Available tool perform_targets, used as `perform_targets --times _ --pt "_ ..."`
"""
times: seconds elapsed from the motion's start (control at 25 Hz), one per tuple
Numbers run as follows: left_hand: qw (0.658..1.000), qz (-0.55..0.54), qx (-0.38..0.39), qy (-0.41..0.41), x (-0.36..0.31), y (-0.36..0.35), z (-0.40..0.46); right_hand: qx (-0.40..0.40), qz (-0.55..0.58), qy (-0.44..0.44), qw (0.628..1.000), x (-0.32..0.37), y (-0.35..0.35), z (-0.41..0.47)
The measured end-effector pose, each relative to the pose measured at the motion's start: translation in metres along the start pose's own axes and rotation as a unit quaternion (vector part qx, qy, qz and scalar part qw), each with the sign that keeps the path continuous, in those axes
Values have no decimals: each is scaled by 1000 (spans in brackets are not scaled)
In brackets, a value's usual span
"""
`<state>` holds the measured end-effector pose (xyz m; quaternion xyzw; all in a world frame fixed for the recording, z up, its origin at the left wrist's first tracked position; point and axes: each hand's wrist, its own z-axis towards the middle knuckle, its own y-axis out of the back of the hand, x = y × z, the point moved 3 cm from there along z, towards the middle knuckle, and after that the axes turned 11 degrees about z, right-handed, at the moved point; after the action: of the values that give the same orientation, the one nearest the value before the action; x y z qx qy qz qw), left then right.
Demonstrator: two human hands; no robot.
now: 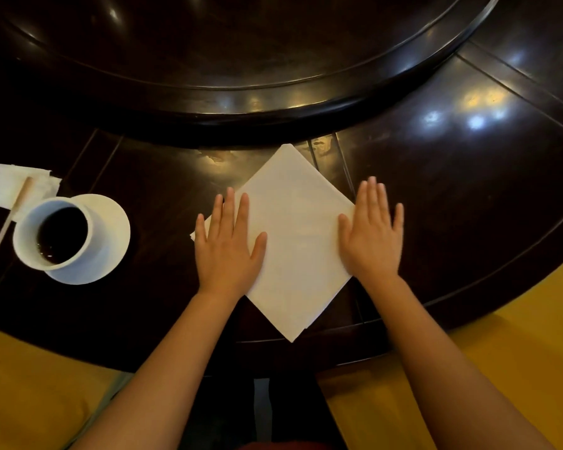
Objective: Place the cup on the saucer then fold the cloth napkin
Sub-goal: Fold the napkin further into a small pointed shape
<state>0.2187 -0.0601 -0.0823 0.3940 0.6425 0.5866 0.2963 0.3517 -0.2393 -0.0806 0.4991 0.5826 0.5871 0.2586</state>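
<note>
So the dark bench (436, 177) fills most of the frame, glossy wood, with a big raised round centre section (241, 60) across the top. Yellow seat cushions (468, 368) show at the bottom corners.

The napkin (299, 241) sits dead centre, turned like a diamond, one corner pointing up toward the round section and one pointing down toward the bench edge. It looks like it's already folded at least once: there are layered edges along the lower right side, and it's a neat compact square. Hard to say how many folds are in it, though.

Left hand (228, 245) is flat, fingers spread, palm down on the napkin's left corner. Right hand (374, 235) is the same on the right corner, partly off the cloth onto the wood. Neither grip has hold of anything; both are wide open and just pressing down, looks like smoothing.

Over at centre left, the saucer (114, 232) is on the bench and the cup (52, 238) is sitting on it, a bit toward its left side, with dark liquid inside. So part one looks done to me.

Behind the cup, a paper napkin (10, 186) with a wooden stirrer (7, 228) lying across it, nothing to do with the job.

What's left, my guess: finish the fold. If a triangle or smaller shape is wanted, there's at least one more fold to go. If a flat square is enough, it's nearly there.
</note>
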Motion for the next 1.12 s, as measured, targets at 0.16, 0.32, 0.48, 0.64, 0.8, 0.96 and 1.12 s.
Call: perform_targets --times 0.16,0.32,0.48,0.64,0.8,0.96,1.12 --pt "1000 -5 -2 3 -1 0 0 -24 -23 98 995 16 11 7" --pt "1000 18 -3 -4 0 -1 0 137 -45 457 878 73 -7 24" --pt "998 12 -23 -51 -1 -1 -1 174 -58 489 853 78 -5 69" --pt "961 10 -39 -273 -11 -1 -6 149 -86 481 860 77 1 92" --pt "887 16 -30 -460 -19 -1 -31 142 -100 478 861 78 3 96" --pt "839 22 -17 -543 -19 -1 -52 155 -100 476 860 79 5 105" --pt "810 18 -4 -586 -15 -1 -71 144 -101 458 871 78 3 106"
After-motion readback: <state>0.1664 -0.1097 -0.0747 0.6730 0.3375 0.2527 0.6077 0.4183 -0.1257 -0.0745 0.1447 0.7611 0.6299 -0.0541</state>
